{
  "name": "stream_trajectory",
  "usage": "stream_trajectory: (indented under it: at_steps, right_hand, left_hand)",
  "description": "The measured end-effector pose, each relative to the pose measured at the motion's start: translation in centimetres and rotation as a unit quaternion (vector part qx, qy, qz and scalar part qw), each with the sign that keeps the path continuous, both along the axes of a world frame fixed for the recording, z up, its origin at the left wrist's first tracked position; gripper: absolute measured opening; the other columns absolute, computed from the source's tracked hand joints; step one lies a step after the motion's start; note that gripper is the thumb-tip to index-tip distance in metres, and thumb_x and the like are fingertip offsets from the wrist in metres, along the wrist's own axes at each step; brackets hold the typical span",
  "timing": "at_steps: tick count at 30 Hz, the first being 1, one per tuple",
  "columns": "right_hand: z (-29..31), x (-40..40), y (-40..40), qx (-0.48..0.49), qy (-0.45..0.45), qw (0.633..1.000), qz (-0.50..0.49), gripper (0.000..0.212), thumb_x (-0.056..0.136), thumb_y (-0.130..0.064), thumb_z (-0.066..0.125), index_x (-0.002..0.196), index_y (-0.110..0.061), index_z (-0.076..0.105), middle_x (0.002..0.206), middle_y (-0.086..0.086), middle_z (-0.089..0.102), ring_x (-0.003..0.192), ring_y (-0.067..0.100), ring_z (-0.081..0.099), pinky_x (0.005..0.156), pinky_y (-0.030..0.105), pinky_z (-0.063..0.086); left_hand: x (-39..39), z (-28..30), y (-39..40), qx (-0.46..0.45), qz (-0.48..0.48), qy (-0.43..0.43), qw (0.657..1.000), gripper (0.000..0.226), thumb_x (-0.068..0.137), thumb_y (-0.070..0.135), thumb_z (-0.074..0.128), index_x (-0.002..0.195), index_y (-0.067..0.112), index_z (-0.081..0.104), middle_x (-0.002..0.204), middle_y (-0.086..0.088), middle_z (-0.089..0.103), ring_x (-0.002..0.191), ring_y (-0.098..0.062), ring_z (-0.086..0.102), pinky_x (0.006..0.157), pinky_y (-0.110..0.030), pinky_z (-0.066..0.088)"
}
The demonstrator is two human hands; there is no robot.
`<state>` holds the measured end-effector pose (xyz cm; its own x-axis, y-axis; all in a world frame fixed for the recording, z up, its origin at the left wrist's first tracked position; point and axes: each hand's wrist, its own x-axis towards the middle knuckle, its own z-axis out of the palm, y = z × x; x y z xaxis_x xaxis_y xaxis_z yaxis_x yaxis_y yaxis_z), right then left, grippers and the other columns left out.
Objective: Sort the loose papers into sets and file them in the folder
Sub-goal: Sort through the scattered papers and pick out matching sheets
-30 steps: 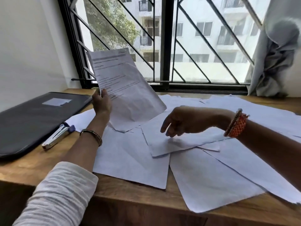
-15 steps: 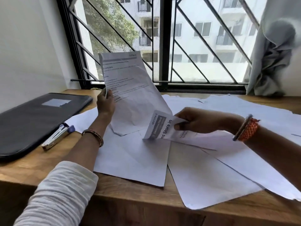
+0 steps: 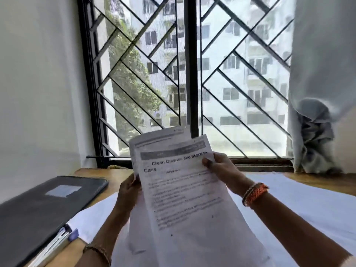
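Two printed sheets are raised upright in front of me. My right hand [image 3: 221, 168] pinches the front sheet [image 3: 188, 199] at its upper right edge; it has a grey header bar and a bold heading. Behind it, my left hand [image 3: 128, 191] grips the other printed sheet [image 3: 154, 137] by its left edge. Several loose white papers [image 3: 308, 205] lie spread over the wooden desk [image 3: 327, 182] under my arms. A closed dark folder [image 3: 38, 205] with a pale label lies flat at the left of the desk.
A stapler [image 3: 55, 241] lies beside the folder's near right edge. A barred window [image 3: 190, 74] fills the wall behind the desk, and a bunched grey curtain [image 3: 316, 132] hangs at its right. A white wall stands at the left.
My right hand lifted a sheet off the desk and brought it up in front of the sheet in my left hand. The view tilted up towards the window.
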<state>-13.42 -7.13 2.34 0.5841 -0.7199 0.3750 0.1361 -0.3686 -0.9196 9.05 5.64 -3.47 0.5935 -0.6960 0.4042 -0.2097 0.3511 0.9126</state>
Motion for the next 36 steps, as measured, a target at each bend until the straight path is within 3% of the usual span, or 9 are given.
stream_trajectory:
  at_steps: [4, 12, 16, 23, 25, 27, 28, 31, 36]
  right_hand:
    - [-1.3, 0.0, -0.5, 0.031, -0.011, 0.999, -0.018, 0.016, 0.096, -0.003, 0.050, 0.094, -0.001, 0.066, 0.091, 0.015, 0.070, 0.074, 0.026, 0.068, 0.072, 0.039, 0.058]
    - [-1.5, -1.3, -0.7, 0.108, -0.011, 0.994, -0.017, 0.007, 0.088, -0.010, 0.064, 0.090, -0.005, 0.069, 0.078, 0.010, 0.072, 0.061, 0.019, 0.068, 0.059, 0.031, 0.059]
    - [-1.5, -1.6, -0.6, 0.117, -0.011, 0.993, -0.032, 0.006, 0.089, -0.011, 0.064, 0.090, -0.006, 0.068, 0.076, 0.010, 0.071, 0.058, 0.018, 0.068, 0.054, 0.029, 0.056]
    - [-1.4, -1.8, -0.7, 0.121, -0.027, 0.992, -0.038, 0.005, 0.090, -0.011, 0.063, 0.086, -0.009, 0.066, 0.071, 0.007, 0.072, 0.056, 0.017, 0.068, 0.051, 0.028, 0.056]
    - [-1.4, -1.9, -0.8, 0.126, -0.035, 0.991, -0.033, 0.005, 0.090, -0.010, 0.063, 0.089, -0.008, 0.067, 0.073, 0.008, 0.072, 0.057, 0.018, 0.068, 0.051, 0.028, 0.055]
    - [-1.5, -1.9, -1.0, 0.124, -0.037, 0.991, -0.033, 0.006, 0.090, -0.010, 0.062, 0.092, -0.007, 0.067, 0.075, 0.009, 0.072, 0.058, 0.018, 0.068, 0.052, 0.028, 0.055]
    - [-1.7, -1.9, -1.0, 0.117, -0.035, 0.992, -0.033, 0.007, 0.091, -0.010, 0.062, 0.092, -0.006, 0.067, 0.076, 0.009, 0.072, 0.059, 0.018, 0.068, 0.052, 0.028, 0.056]
    - [-2.2, -1.6, -1.1, 0.052, -0.020, 0.998, -0.039, 0.007, 0.091, -0.009, 0.061, 0.087, -0.005, 0.066, 0.078, 0.008, 0.071, 0.061, 0.015, 0.067, 0.056, 0.027, 0.056]
    - [-2.3, -1.9, -1.3, 0.032, 0.017, 0.999, -0.006, 0.018, 0.091, -0.012, 0.062, 0.105, -0.002, 0.067, 0.100, 0.013, 0.073, 0.086, 0.025, 0.071, 0.075, 0.036, 0.059]
  left_hand:
    - [0.3, -0.1, -0.3, 0.011, -0.041, 0.065, 0.997, 0.022, 0.098, 0.022, 0.047, 0.094, 0.015, 0.069, 0.080, -0.003, 0.075, 0.068, -0.019, 0.070, 0.054, -0.028, 0.055]
    - [-0.1, 0.1, -0.4, 0.023, -0.053, 0.088, 0.994, 0.022, 0.094, 0.007, 0.048, 0.093, 0.014, 0.068, 0.077, 0.001, 0.074, 0.065, -0.016, 0.070, 0.062, -0.032, 0.054]
    - [-0.4, 0.1, -0.4, -0.009, -0.059, 0.111, 0.992, 0.018, 0.098, 0.020, 0.048, 0.098, 0.016, 0.065, 0.078, 0.003, 0.075, 0.066, -0.015, 0.071, 0.057, -0.032, 0.059]
    - [-0.5, 0.0, -0.8, -0.030, -0.070, 0.081, 0.994, 0.020, 0.096, 0.027, 0.049, 0.097, 0.019, 0.067, 0.086, 0.003, 0.075, 0.079, -0.019, 0.071, 0.073, -0.039, 0.059]
    - [-0.7, -0.1, -0.7, -0.024, -0.079, 0.071, 0.994, 0.025, 0.089, 0.041, 0.060, 0.097, 0.020, 0.070, 0.092, 0.000, 0.075, 0.086, -0.023, 0.071, 0.077, -0.042, 0.058]
    - [-1.0, -0.2, -0.6, -0.017, -0.100, 0.068, 0.993, 0.046, 0.068, 0.057, 0.074, 0.097, 0.022, 0.072, 0.096, -0.003, 0.075, 0.086, -0.022, 0.072, 0.071, -0.038, 0.059]
    - [-1.2, -0.3, -0.7, -0.011, -0.109, 0.070, 0.992, 0.048, 0.063, 0.054, 0.078, 0.098, 0.021, 0.072, 0.097, -0.004, 0.074, 0.084, -0.021, 0.072, 0.067, -0.035, 0.059]
    - [-1.8, 0.0, -0.6, 0.000, -0.099, 0.063, 0.993, 0.021, 0.081, 0.022, 0.073, 0.100, 0.012, 0.070, 0.094, -0.008, 0.074, 0.076, -0.021, 0.072, 0.063, -0.033, 0.060]
    - [-1.8, 0.0, -0.4, -0.014, -0.076, 0.069, 0.995, 0.012, 0.084, 0.012, 0.068, 0.095, 0.011, 0.069, 0.082, -0.006, 0.075, 0.071, -0.023, 0.071, 0.063, -0.035, 0.060]
